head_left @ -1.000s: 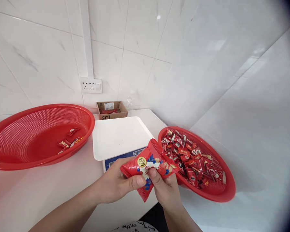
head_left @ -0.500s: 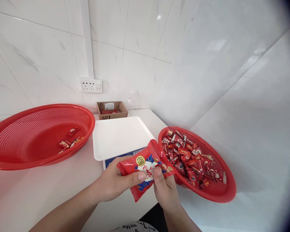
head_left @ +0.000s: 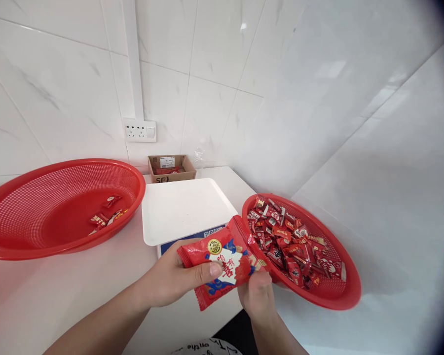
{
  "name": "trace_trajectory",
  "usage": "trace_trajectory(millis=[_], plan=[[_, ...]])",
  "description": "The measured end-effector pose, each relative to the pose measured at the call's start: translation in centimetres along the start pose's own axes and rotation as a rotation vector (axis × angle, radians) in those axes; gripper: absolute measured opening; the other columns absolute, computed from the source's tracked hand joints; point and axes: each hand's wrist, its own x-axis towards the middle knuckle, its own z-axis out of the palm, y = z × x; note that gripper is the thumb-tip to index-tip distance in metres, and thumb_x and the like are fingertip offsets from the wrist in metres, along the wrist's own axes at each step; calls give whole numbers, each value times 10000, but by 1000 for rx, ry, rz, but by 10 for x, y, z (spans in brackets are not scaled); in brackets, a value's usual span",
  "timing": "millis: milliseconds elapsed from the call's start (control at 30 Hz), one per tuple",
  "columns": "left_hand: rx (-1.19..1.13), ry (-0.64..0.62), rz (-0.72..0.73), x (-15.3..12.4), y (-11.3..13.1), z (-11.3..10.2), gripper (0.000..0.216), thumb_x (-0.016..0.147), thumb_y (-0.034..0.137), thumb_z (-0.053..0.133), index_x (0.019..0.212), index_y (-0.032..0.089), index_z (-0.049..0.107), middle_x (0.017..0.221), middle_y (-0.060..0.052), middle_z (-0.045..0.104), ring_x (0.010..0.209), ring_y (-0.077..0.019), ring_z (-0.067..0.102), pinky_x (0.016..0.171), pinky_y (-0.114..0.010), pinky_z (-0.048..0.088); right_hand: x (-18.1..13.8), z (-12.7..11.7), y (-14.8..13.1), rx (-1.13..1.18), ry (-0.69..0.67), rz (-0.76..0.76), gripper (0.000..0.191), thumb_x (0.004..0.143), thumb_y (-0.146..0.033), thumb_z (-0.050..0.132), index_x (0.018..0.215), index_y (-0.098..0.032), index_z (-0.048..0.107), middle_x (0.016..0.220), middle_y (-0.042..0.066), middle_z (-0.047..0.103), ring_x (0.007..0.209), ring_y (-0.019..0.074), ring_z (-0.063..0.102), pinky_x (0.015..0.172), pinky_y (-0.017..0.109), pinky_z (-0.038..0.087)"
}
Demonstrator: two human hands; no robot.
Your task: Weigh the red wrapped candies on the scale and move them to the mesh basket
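Note:
A red candy packet (head_left: pixel 235 271) with blue patterns and a round gold emblem is held up in front of me, its printed face towards me. My left hand (head_left: pixel 175 276) grips its left side, thumb lying across the front and the other fingers hidden behind. At the packet's lower right edge, my right hand (head_left: pixel 258 296) is closed with its thumb at the corner; its fingers are mostly out of sight. Behind the packet stands a digital scale with a white platform (head_left: pixel 183 207) and a blue front, partly covered by the packet and my left hand.
On the right, a red plastic basket (head_left: pixel 350 276) holds many small red-wrapped candies (head_left: pixel 284 231). A larger red basket (head_left: pixel 59 172) on the left has a few packets inside. At the back is a small cardboard box (head_left: pixel 188 172) near the tiled wall.
My right thumb has slid off the packet's printed front down to its lower right edge, uncovering more of the print. The packet has tilted slightly while my left hand keeps its grip.

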Motion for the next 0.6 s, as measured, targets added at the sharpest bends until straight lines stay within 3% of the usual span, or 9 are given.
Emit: trace_trajectory(millis=[133, 300, 467, 600], plan=[[18, 8, -23, 0, 0, -2, 343, 793, 439, 755, 1016, 179, 769, 892, -44, 762, 777, -168, 651, 757, -258, 517, 1, 1, -5, -80, 33, 84, 604, 827, -754, 481, 914, -235, 778, 727, 95, 741, 829, 301, 705, 701, 389, 580], [20, 10, -39, 1, 0, -2, 386, 771, 452, 774, 1041, 176, 754, 898, -41, 764, 787, -164, 655, 743, -244, 500, 1, 2, -2, -196, 125, -2, 525, 882, -666, 507, 770, -231, 778, 632, 60, 707, 733, 254, 693, 545, 314, 524], [21, 4, -21, 1, 1, -2, 366, 794, 438, 756, 1051, 178, 754, 916, -38, 765, 793, -160, 653, 751, -239, 502, 1, 5, 0, -110, 139, 4, 494, 873, -656, 534, 882, -231, 787, 676, 66, 733, 776, 270, 711, 640, 348, 569], [31, 1, -19, 1, 3, -2, 342, 814, 421, 739, 1056, 180, 756, 955, -46, 767, 759, -156, 645, 765, -259, 517, 0, 7, -1, 14, 80, 54, 627, 822, -754, 493, 994, -222, 777, 755, 109, 753, 835, 321, 718, 682, 402, 596]])
